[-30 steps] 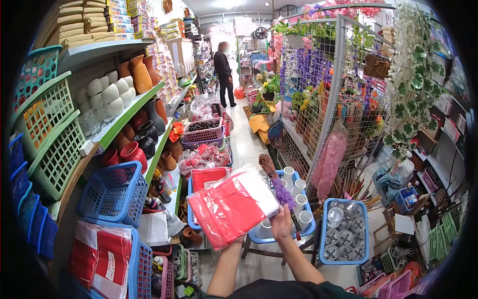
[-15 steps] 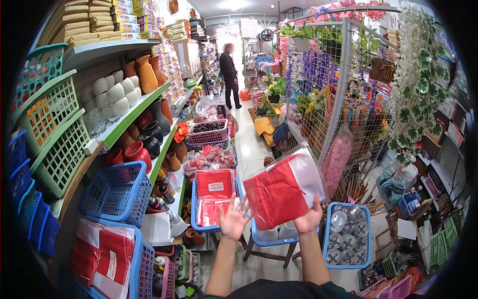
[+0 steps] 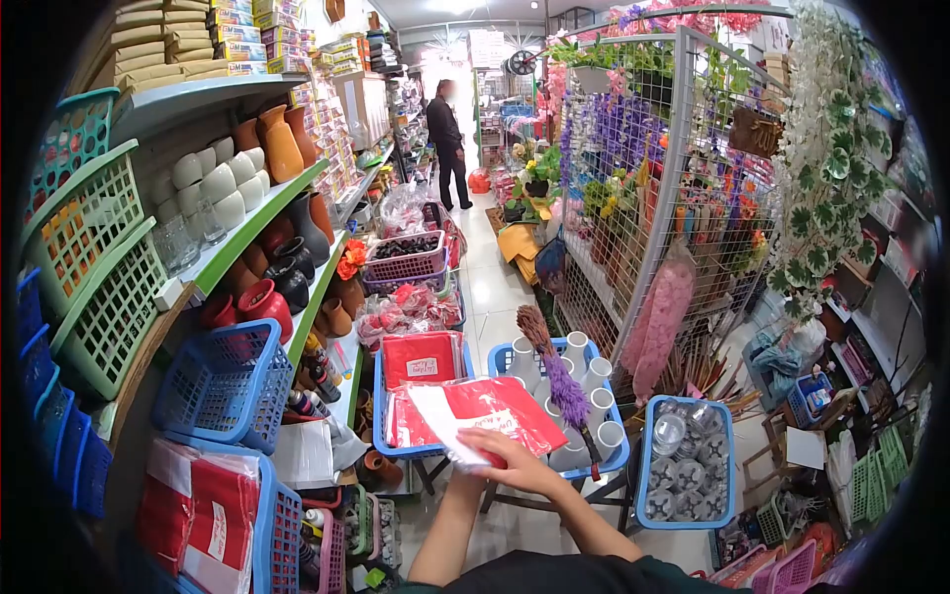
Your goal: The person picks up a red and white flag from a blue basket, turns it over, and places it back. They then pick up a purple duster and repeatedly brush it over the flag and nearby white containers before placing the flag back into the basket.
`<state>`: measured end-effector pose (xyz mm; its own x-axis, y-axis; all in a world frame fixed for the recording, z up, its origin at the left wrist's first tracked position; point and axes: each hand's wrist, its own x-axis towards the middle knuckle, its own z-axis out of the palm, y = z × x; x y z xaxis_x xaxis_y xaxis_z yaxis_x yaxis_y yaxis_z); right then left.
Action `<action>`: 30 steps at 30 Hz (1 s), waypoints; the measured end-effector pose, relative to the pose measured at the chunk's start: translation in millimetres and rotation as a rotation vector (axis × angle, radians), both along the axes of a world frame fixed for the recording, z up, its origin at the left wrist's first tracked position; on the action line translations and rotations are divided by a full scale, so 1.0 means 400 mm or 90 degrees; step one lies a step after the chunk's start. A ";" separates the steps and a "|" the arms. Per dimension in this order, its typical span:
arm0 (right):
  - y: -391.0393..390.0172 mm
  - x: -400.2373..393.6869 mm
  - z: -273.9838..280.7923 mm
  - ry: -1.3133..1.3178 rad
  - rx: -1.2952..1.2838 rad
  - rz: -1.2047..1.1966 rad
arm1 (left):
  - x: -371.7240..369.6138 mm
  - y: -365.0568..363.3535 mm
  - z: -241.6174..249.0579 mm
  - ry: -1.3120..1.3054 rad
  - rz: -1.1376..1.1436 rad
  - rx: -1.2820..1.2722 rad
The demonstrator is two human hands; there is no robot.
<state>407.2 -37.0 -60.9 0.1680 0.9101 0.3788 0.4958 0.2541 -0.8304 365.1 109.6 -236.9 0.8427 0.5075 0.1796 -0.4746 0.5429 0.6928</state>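
A clear-wrapped red and white packet (image 3: 515, 408) with handwriting on it lies tilted over the blue basket (image 3: 381, 447) of red packets, its right end reaching over the basket of white vases. My right hand (image 3: 515, 465) is over the packet's near end, fingers bent across it. My left hand (image 3: 469, 483) is below my right hand at that same end, its fingers hidden. A purple bunch (image 3: 566, 391) with a brown tuft lies across the white vases (image 3: 600, 403) in their blue basket (image 3: 621, 457).
A blue basket (image 3: 733, 465) of clear glassware stands at the right. At the left are an empty blue basket (image 3: 223, 381) and another with red packets (image 3: 213, 515). Shelves of pots, a wire rack (image 3: 683, 198) with flowers, and a person (image 3: 445, 139) stand further off.
The packet has moved down and left, from above the vase basket to over the red packets. My right hand has come left across to my left hand. The vases and purple bunch are uncovered.
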 end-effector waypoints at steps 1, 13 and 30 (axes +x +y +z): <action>-0.006 0.005 0.002 -0.081 0.001 -0.010 | -0.046 -0.011 -0.048 0.002 -0.002 -0.002; -0.100 0.287 -0.207 -0.131 -0.120 -0.747 | -0.017 0.050 0.076 0.018 -0.009 -0.034; -0.108 0.028 -0.078 -0.217 0.049 -0.454 | -0.060 0.037 0.102 0.021 -0.004 -0.063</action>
<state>418.2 -80.3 -92.2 0.5644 0.5958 0.5714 0.7841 -0.1702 -0.5969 341.0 124.4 -196.0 0.8507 0.5160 0.1007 -0.4486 0.6125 0.6508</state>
